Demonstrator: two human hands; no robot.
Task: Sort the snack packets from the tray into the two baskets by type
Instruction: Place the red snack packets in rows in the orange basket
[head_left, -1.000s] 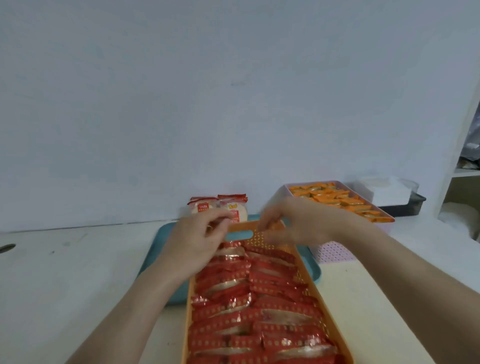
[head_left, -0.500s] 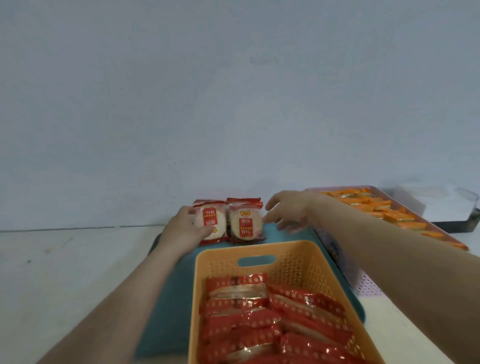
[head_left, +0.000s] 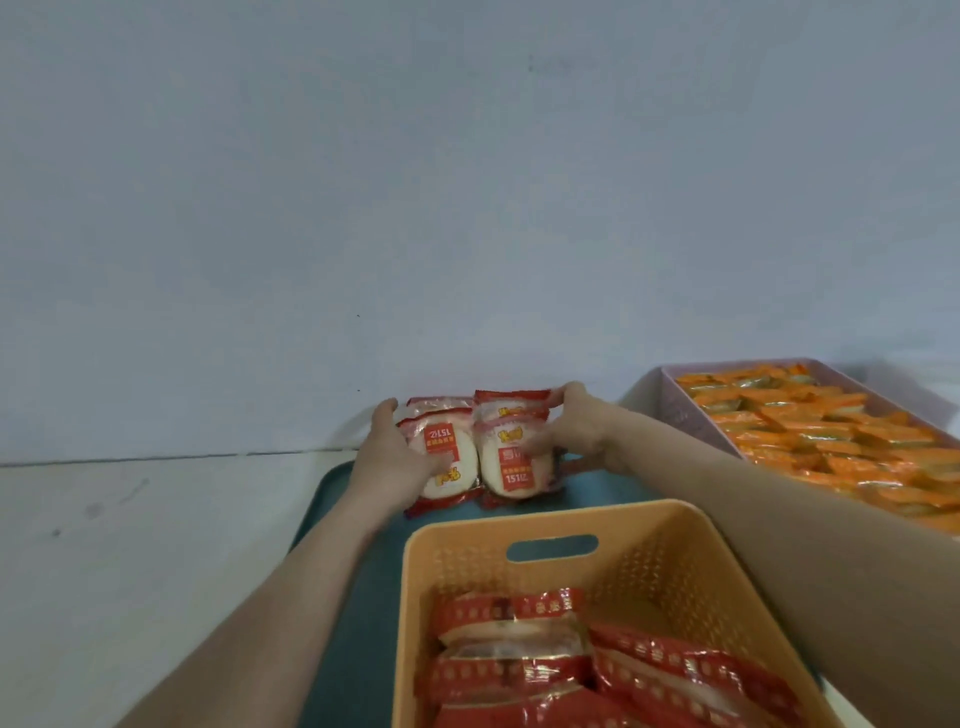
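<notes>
A pale table (head_left: 130, 545) fills the left side; on it lies a teal tray (head_left: 324, 486), running back to the wall. At the tray's far end the left hand (head_left: 387, 462) grips a small stack of red-and-white round snack packets (head_left: 447, 452), fingers curled round its left edge and thumb on the front packet. Touching it on the right stands a second stack of the same packets (head_left: 511, 467); the right hand (head_left: 576, 431) grips this one, fingers hooked over the top and thumb across the front. Nearer, on the tray, sits an orange basket (head_left: 649, 535) holding packets with red wrappers (head_left: 519, 649). Far right, a pink basket (head_left: 670, 410) is full of orange packets (head_left: 831, 431) - the right forearm crosses in front of it.
</notes>
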